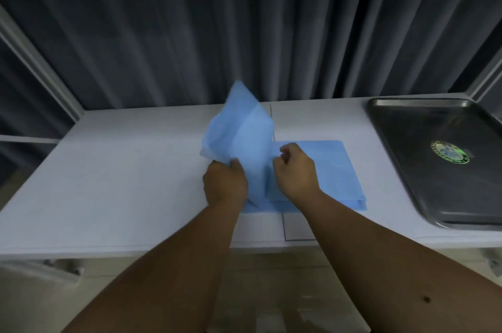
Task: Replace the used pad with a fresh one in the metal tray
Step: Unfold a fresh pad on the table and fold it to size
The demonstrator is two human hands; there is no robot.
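Observation:
A folded light-blue pad [326, 169] lies on the white table [122, 183] in the middle. My left hand [224, 183] grips a raised flap of the blue pad [239, 131], which stands up off the table. My right hand [296, 172] rests on the flat part with fingers curled, pinching the blue material next to the flap. The metal tray [423, 159] sits at the far right of the table, with no pad in it and a round green sticker [449, 152] on its floor.
Dark grey curtains [244, 28] hang right behind the table. White frame posts stand at the back left and back right corners. The table's front edge runs below my forearms, with a beige floor underneath.

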